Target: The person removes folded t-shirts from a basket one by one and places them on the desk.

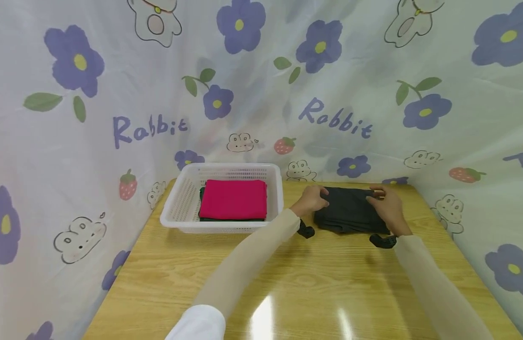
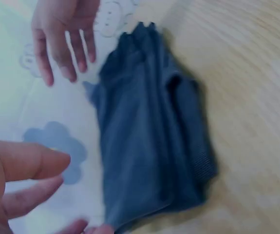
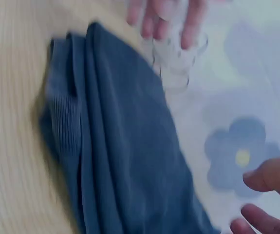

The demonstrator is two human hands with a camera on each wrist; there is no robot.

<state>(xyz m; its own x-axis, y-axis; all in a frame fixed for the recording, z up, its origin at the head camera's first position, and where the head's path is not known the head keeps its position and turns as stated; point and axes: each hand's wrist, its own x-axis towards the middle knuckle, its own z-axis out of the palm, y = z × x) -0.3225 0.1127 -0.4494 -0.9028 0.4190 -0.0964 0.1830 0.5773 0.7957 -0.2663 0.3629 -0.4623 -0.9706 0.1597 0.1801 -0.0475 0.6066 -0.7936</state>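
Observation:
A folded dark garment (image 1: 346,210) lies on the table at the right, its layers stacked and a ribbed edge showing in the right wrist view. My left hand (image 1: 311,200) is at its left end, thumb and fingers apart. In the left wrist view, the lower fingertips are close to a corner of the cloth; contact is hard to tell. At the other end, my right hand (image 1: 387,206) has its thumb and fingers spread, with nothing between them in the right wrist view.
Left of the garment stands a white perforated basket (image 1: 170,217). Inside it, a folded red cloth (image 1: 233,199) lies over dark green fabric (image 1: 201,194). A printed curtain (image 1: 253,104) hangs behind the wooden table (image 1: 287,283) and along its sides.

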